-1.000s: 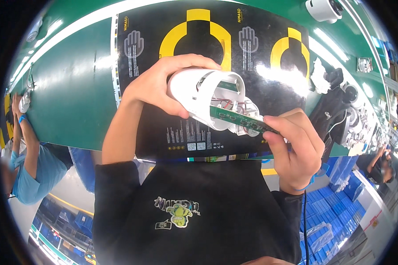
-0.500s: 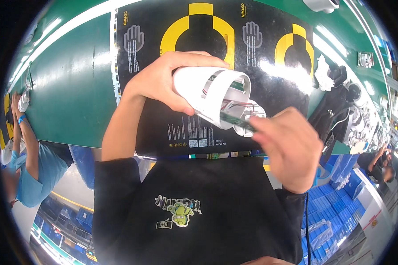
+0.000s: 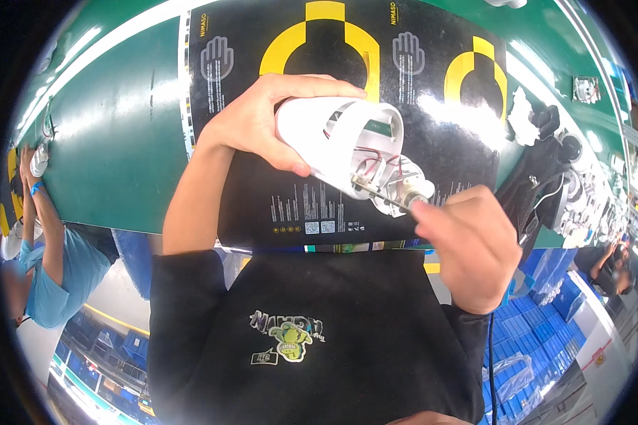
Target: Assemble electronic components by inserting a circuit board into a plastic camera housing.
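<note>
My left hand [image 3: 262, 120] grips a white plastic housing [image 3: 333, 145], a rounded shell with an open end showing red and white wires and a small metal motor [image 3: 407, 191] at its tip. My right hand [image 3: 468, 244] is closed at that open end, its fingertips pinching a thin part, seen edge-on, that reaches into the housing. Both hands hover above a black work mat [image 3: 262, 205] with yellow rings and white hand outlines.
The mat lies on a green bench top [image 3: 113, 149]. Black and white parts [image 3: 546, 163] pile up at the right edge of the bench. Another person in a blue shirt [image 3: 57, 269] works at the left. Blue crates [image 3: 546, 333] stand lower right.
The green circuit board that my right hand held at the housing's opening has gone inside. My right hand has turned, its back now facing the camera, and the housing has tilted slightly.
</note>
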### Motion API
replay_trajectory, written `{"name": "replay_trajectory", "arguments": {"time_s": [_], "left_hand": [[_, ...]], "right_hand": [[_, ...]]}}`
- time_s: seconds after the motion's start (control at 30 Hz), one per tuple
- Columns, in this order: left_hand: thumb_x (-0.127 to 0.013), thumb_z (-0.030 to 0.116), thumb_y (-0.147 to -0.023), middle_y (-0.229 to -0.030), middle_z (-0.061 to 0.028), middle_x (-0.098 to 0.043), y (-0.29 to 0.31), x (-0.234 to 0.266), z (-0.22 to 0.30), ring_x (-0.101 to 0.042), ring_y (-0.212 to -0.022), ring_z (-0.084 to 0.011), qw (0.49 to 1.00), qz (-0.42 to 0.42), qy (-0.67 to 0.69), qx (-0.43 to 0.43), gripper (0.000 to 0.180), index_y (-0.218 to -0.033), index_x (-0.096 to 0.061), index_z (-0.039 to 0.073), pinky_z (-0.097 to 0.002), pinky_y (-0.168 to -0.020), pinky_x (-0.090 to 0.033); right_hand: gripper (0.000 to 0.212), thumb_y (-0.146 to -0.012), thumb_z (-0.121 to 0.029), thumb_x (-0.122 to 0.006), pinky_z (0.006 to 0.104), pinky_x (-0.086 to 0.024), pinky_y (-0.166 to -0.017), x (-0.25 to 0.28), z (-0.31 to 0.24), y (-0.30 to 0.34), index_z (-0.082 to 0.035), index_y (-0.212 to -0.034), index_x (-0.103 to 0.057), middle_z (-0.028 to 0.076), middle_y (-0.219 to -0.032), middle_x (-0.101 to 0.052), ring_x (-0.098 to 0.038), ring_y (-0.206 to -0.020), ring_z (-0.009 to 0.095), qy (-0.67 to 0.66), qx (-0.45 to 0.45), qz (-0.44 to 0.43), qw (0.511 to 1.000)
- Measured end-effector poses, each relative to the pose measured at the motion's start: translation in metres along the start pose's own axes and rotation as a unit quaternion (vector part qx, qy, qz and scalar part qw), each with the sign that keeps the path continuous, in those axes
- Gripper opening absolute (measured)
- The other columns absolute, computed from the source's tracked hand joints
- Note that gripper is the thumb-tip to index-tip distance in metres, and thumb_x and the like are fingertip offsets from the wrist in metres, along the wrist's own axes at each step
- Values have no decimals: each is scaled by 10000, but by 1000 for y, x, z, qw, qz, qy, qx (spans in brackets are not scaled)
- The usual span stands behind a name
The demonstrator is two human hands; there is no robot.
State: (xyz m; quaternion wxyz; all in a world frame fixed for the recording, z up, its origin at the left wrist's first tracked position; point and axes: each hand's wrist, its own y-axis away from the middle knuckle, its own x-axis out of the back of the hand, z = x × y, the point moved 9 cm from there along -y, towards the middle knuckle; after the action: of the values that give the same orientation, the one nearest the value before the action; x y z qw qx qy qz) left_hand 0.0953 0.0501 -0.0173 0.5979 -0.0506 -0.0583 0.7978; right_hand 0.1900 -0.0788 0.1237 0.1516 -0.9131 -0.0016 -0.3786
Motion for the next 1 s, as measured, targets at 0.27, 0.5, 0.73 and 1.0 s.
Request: {"name": "replay_trajectory", "arguments": {"time_s": [0.27,0.5,0.73,1.0], "left_hand": [[-850,333,-416,-1165,-194,-588,0,-1,5,-571,-1070,-283,1000,-8,-20,5,921,-1186,-553,-78,-356,-934,-424],[-855,350,-445,-1171,-197,-586,1,1,3,-556,-1092,-302,1000,-18,15,-11,916,-1200,-548,-67,-381,-944,-417],[-853,340,-453,-1180,-202,-580,-2,-5,9,-558,-1092,-302,999,-34,-25,-33,895,-1193,-554,-66,-384,-941,-421],[-847,336,-482,-1168,-209,-584,2,-1,15,-550,-1112,-308,995,-26,-83,-45,864,-1186,-556,-72,-388,-948,-419]], "right_hand": [[289,-636,76,-721,290,-420,-517,4,23,-2,8,-909,-652,90,-688,-557,-534,-576,211,-30,-131,42,990],[284,-626,64,-730,291,-399,-492,-2,21,4,3,-896,-665,83,-682,-544,-514,-555,200,-48,-102,49,992],[358,-554,58,-701,311,-408,-478,-1,1,10,50,-908,-646,75,-672,-505,-508,-563,215,9,-28,41,999],[355,-571,-18,-627,308,-446,-502,-8,-15,-3,72,-915,-616,91,-736,-477,-510,-627,219,73,25,-72,994]]}}
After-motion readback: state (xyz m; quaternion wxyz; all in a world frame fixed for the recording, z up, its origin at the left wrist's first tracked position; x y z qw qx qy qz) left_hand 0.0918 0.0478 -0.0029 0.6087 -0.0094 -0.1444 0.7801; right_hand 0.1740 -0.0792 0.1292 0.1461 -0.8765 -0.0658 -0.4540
